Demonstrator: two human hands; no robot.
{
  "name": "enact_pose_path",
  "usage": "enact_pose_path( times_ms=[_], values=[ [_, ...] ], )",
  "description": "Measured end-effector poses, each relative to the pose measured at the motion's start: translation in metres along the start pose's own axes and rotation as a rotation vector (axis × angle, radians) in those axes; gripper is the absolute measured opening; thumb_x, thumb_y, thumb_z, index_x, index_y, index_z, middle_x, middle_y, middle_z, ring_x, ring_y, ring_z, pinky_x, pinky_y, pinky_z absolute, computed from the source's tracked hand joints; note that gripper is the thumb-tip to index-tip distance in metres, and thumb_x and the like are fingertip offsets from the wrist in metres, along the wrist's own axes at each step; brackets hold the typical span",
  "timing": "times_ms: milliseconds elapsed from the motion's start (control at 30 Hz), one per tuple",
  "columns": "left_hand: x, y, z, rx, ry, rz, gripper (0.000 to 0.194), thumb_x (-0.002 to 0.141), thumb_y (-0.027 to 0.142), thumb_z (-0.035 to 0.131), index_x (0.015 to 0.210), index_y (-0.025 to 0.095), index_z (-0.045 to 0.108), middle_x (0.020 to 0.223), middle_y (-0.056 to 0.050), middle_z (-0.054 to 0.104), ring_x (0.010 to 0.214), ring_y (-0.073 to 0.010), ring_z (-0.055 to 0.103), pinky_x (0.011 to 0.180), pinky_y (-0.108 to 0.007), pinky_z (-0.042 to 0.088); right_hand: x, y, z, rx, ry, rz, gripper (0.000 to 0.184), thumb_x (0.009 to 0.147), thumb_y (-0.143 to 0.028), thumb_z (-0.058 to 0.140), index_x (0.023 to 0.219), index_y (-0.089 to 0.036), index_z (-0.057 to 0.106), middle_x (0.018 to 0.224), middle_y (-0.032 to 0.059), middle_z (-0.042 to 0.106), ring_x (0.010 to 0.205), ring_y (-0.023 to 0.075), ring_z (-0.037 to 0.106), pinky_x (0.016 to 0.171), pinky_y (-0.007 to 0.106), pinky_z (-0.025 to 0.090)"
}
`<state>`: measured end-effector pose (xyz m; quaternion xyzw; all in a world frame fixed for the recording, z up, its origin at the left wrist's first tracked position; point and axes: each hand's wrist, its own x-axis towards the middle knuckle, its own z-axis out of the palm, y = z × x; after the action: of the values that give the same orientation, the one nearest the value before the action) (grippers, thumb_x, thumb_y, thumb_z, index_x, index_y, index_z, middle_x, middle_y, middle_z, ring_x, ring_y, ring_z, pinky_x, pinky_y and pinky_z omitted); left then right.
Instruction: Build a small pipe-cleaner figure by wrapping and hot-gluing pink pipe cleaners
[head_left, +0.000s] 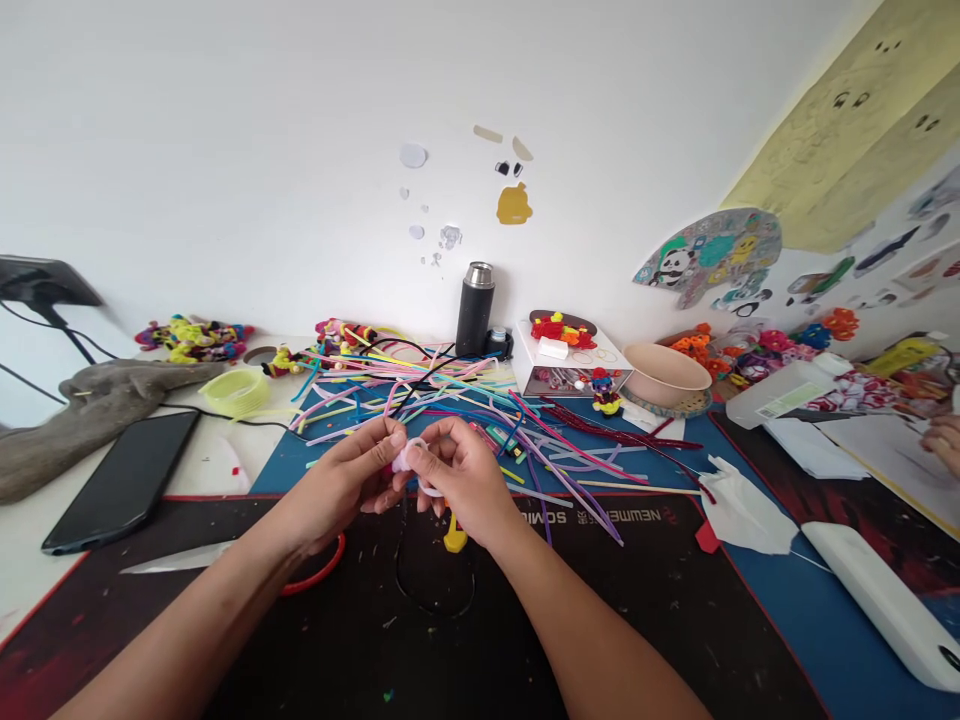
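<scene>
My left hand (pixel 361 465) and my right hand (pixel 461 468) meet above the dark desk mat. Between their fingertips is a small pale pink-white pipe cleaner piece (pixel 409 455), coiled or bent into a loop; both hands pinch it. Some of it is hidden by my thumbs and fingers. Just below my right hand lies a yellow object (pixel 454 534) with a black cord (pixel 435 612) looping beside it. Under my left forearm, scissors (pixel 180 558) with red handles rest on the mat, partly covered. Behind my hands spreads a pile of loose, many-coloured pipe cleaners (pixel 555 430).
At the back stand a black thermos (pixel 475 310) and a white drawer box (pixel 525 370). A beige bowl (pixel 667 375) sits to their right, a black phone (pixel 124 480) at left. A white elongated case (pixel 877 600) lies at right, near another person's hand (pixel 943 440).
</scene>
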<state>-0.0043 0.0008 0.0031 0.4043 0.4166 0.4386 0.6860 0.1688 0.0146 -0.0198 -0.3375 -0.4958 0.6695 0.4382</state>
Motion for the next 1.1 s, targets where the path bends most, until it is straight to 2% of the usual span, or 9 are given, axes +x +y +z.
enact_pose_path(
  times_ms=[133,267,500,733,933,1100],
  values=[
    [-0.001,0.001,0.001,0.013,0.018,-0.006,0.056,0.076,0.063,0.092,0.091,0.021,0.057,0.061,0.006,0.06,0.049,-0.0087,0.047,0.048,-0.019,0.032,0.001,0.002,0.001,-0.041,0.086,-0.085,0.047,0.084,-0.054,0.085,0.1,-0.023,0.054,0.064,-0.0094,0.062,0.043,0.0097,0.056,0.038,0.018,0.039],
    [-0.001,0.001,0.004,0.023,0.051,-0.022,0.059,0.073,0.065,0.093,0.089,0.021,0.057,0.061,0.006,0.06,0.049,-0.0084,0.046,0.048,-0.019,0.031,-0.001,0.006,0.003,-0.135,0.17,-0.178,0.042,0.085,-0.05,0.086,0.097,-0.023,0.056,0.067,-0.0079,0.062,0.048,0.0103,0.056,0.043,0.021,0.046],
    [-0.001,0.0,0.008,-0.004,0.052,-0.013,0.055,0.076,0.062,0.092,0.086,0.02,0.058,0.063,0.004,0.062,0.048,-0.0079,0.044,0.047,-0.019,0.029,-0.003,0.012,0.002,-0.281,0.154,-0.242,0.03,0.095,-0.05,0.077,0.105,-0.023,0.069,0.067,-0.0038,0.064,0.053,0.0126,0.06,0.049,0.023,0.048],
    [-0.004,0.0,0.008,-0.07,0.025,0.049,0.046,0.082,0.055,0.09,0.089,0.02,0.061,0.062,0.003,0.063,0.049,-0.0091,0.048,0.048,-0.019,0.034,-0.004,0.004,0.01,0.037,0.062,-0.093,0.044,0.088,-0.058,0.082,0.104,-0.022,0.064,0.053,-0.0093,0.059,0.035,0.0093,0.048,0.036,0.02,0.038],
    [-0.007,0.002,0.012,-0.227,-0.014,0.041,0.044,0.075,0.047,0.097,0.09,0.02,0.066,0.057,0.004,0.06,0.043,-0.008,0.042,0.045,-0.02,0.036,-0.006,0.002,0.016,0.261,-0.033,-0.077,0.048,0.083,-0.056,0.088,0.105,-0.023,0.062,0.06,-0.0074,0.067,0.034,0.0069,0.043,0.035,0.02,0.043],
    [-0.006,0.008,0.011,-0.196,0.013,0.059,0.046,0.074,0.05,0.097,0.085,0.019,0.065,0.058,0.003,0.061,0.044,-0.0075,0.042,0.045,-0.019,0.034,-0.004,0.003,0.015,0.262,-0.07,-0.046,0.05,0.084,-0.06,0.086,0.107,-0.021,0.066,0.048,-0.0122,0.053,0.034,0.0096,0.046,0.034,0.02,0.039]
  ],
)
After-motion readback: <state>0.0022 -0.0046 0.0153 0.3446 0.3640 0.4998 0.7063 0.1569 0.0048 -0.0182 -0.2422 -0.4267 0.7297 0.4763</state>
